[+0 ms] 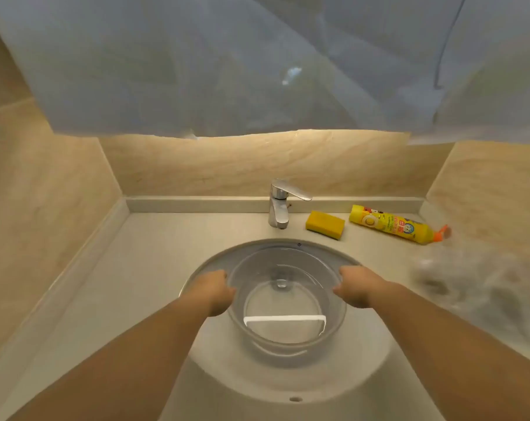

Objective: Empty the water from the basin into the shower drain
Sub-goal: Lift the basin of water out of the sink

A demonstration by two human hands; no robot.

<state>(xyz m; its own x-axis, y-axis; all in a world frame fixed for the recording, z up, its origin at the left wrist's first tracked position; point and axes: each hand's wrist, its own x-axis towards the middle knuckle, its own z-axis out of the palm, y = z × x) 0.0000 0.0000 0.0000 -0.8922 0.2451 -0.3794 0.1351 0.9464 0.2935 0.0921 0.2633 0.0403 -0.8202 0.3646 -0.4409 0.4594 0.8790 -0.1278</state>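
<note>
A clear round basin (288, 338) holding water sits inside the white sink (215, 369) set into the counter. My left hand (216, 291) grips the basin's left rim, fingers curled over the edge. My right hand (356, 287) grips the right rim the same way. The water surface looks level, and a bright strip of light reflects in it. The sink's drain shows through the basin's bottom. No shower drain is in view.
A chrome faucet (279, 205) stands behind the sink. To its right lie a yellow sponge (325, 224) and a yellow bottle (394, 224) with an orange cap. Crumpled clear plastic (470, 287) covers the counter's right side. Tiled walls close in on three sides.
</note>
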